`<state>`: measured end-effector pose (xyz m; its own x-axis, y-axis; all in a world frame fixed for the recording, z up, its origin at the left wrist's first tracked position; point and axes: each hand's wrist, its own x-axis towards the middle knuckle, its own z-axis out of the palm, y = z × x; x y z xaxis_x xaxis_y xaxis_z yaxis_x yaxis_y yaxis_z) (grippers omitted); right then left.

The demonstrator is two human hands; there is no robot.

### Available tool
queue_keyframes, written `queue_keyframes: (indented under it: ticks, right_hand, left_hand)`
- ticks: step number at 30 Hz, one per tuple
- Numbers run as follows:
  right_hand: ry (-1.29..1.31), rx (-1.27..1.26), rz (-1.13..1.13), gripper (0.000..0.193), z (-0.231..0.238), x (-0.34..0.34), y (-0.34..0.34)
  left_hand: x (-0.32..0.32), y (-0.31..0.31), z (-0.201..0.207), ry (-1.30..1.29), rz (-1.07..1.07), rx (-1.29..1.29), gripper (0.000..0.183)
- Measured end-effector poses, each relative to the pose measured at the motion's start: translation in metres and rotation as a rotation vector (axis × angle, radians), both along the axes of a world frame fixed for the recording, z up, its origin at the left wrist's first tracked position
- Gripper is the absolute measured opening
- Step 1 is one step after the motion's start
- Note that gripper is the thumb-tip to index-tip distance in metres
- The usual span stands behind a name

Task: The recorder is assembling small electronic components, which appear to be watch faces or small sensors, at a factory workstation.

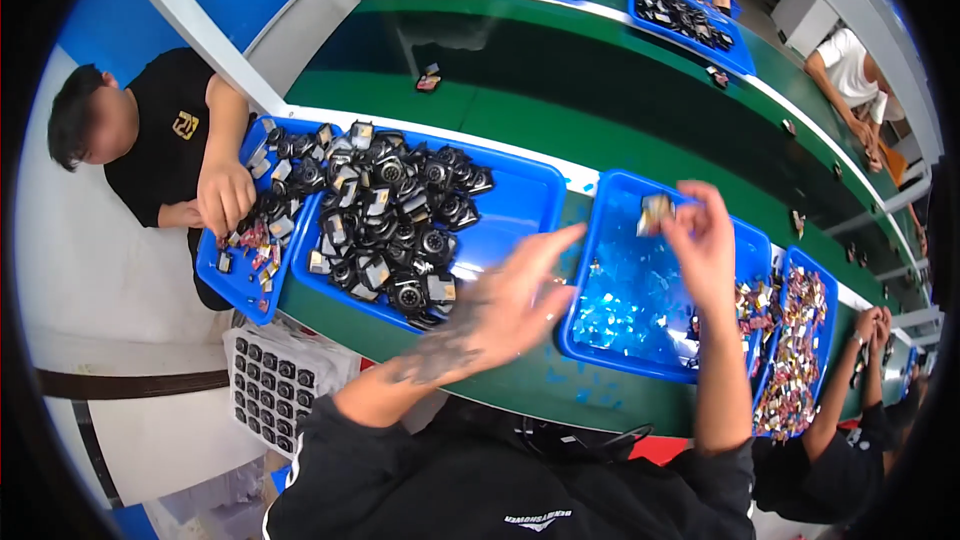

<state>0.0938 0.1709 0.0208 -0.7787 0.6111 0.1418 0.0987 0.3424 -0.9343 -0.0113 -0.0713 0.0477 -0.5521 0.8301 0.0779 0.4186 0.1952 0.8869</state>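
Observation:
My right hand (pixel 703 245) is raised over a blue tray (pixel 580 325), pinching a small grey-and-tan electronic part (pixel 655 214) between thumb and fingers. Motion blur hides the part's details. Inside that tray are many small clear-blue film pieces (pixel 625 315), with small colourful parts (pixel 755 308) at its right end. My left hand (pixel 515 305) has its fingers stretched apart with nothing in them. It hovers between this tray and a second blue tray (pixel 515 210) on the left. Black watch-like housings (pixel 395 205) with round centres and silvery pieces are heaped in that second tray.
A green conveyor belt (pixel 480 110) runs behind the trays, carrying scattered parts. At left, a person's hand (pixel 227 195) reaches into another blue tray (pixel 240 285). A tray of colourful parts (pixel 795 360) stands at right. A white holder with black pieces (pixel 270 390) sits below the bench.

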Motion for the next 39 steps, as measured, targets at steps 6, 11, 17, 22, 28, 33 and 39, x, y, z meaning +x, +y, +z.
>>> queue_keyframes:
  ticks: [6, 11, 17, 22, 28, 33, 39]
  right_hand:
    - [-0.463, 0.194, -0.157, 0.055, -0.056, -0.063, 0.13]
    - [-0.647, 0.274, -0.122, 0.059, -0.046, -0.065, 0.14]
    - [-0.614, 0.291, -0.214, 0.051, -0.041, -0.038, 0.151]
    - [-0.471, 0.334, -0.15, 0.014, 0.011, 0.007, 0.127]
    - [-0.756, 0.635, -0.005, 0.013, 0.014, 0.084, 0.1]
    - [-0.702, 0.735, -0.015, 0.012, 0.006, 0.134, 0.067]
    - [-0.29, 0.129, -0.316, 0.014, 0.01, 0.14, 0.042]
  left_hand:
    - [-0.042, -0.079, 0.011, 0.731, -0.027, -0.388, 0.039]
    - [-0.048, -0.074, 0.009, 0.716, -0.078, -0.38, 0.024]
    - [-0.047, -0.032, -0.001, -0.083, 0.101, 0.08, 0.01]
    - [-0.023, 0.012, -0.008, -0.877, 0.016, 0.307, 0.012]
    - [0.005, 0.055, -0.016, -1.063, -0.102, 0.296, 0.039]
    - [0.01, 0.066, -0.029, -0.858, -0.202, 0.227, 0.037]
    - [0.015, 0.062, -0.037, -0.633, -0.219, 0.122, 0.024]
